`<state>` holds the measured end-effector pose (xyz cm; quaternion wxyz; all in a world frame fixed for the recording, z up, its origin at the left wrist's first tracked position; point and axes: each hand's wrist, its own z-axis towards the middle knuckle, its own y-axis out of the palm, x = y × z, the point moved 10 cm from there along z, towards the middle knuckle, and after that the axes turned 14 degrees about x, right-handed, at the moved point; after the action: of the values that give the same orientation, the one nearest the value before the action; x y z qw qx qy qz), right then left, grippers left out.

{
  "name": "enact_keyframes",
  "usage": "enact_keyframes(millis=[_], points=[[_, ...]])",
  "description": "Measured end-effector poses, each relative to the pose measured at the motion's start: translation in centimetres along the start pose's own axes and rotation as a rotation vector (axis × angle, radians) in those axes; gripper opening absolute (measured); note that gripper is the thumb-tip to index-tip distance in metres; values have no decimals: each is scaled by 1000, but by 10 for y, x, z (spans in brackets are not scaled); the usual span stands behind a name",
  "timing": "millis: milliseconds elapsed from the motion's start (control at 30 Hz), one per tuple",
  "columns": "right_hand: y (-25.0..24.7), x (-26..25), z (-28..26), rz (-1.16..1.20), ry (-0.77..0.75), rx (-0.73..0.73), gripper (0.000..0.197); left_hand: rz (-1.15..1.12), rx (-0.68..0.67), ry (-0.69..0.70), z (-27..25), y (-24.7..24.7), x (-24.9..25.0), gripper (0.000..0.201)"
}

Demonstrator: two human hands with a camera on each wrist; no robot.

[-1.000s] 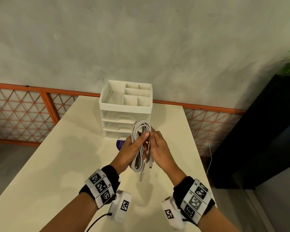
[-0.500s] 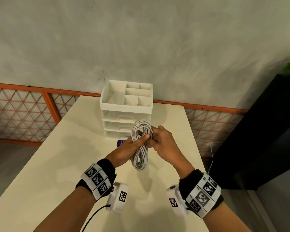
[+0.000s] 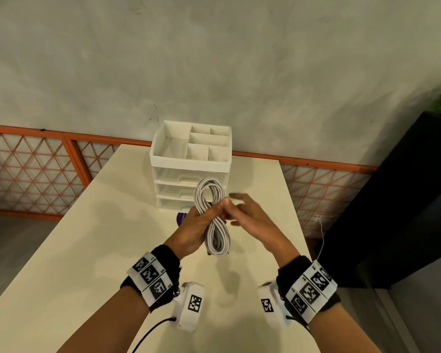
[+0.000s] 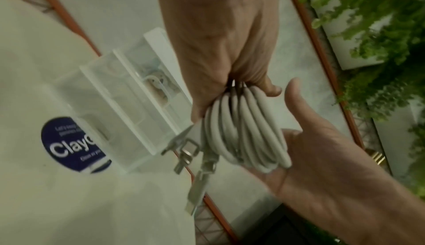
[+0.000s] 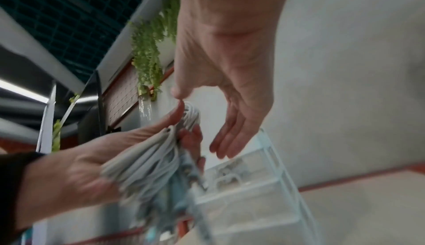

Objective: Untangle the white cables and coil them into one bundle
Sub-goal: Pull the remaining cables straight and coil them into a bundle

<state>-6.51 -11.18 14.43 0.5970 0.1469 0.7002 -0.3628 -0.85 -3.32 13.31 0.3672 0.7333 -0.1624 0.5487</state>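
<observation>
The white cables (image 3: 215,225) form one coiled bundle pinched at its waist into a figure-eight, held upright above the table. My left hand (image 3: 201,221) grips the bundle (image 4: 246,132) round its middle, fingers curled over the strands. Several metal plugs (image 4: 190,159) dangle from the bundle's lower end. My right hand (image 3: 242,212) hovers just right of the bundle with fingers spread and relaxed, holding nothing. In the right wrist view the right hand (image 5: 225,121) is apart from the bundle (image 5: 149,159).
A white drawer organiser (image 3: 191,164) with open top compartments stands at the table's far edge, just behind the hands. A purple round label (image 3: 181,217) lies at its foot. The cream table (image 3: 74,250) spreads to the left. A black cabinet (image 3: 405,200) stands at the right.
My right hand let go of the bundle and opened, drawing slightly right. The loose plug ends that hung below are now tucked in with the bundle, which the left hand keeps holding.
</observation>
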Motion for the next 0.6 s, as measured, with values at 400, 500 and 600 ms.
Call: enact_keyframes(millis=[400,500,600], points=[[55,23,-30,-68,193,-456,15,47,-74,-126,1,3,-10,11],[60,25,-36,-72,183,-467,13,-97,-44,-195,0,-1,-17,26],[61,33,-39,-93,213,-479,18,-309,-24,-176,2,-6,-11,40]])
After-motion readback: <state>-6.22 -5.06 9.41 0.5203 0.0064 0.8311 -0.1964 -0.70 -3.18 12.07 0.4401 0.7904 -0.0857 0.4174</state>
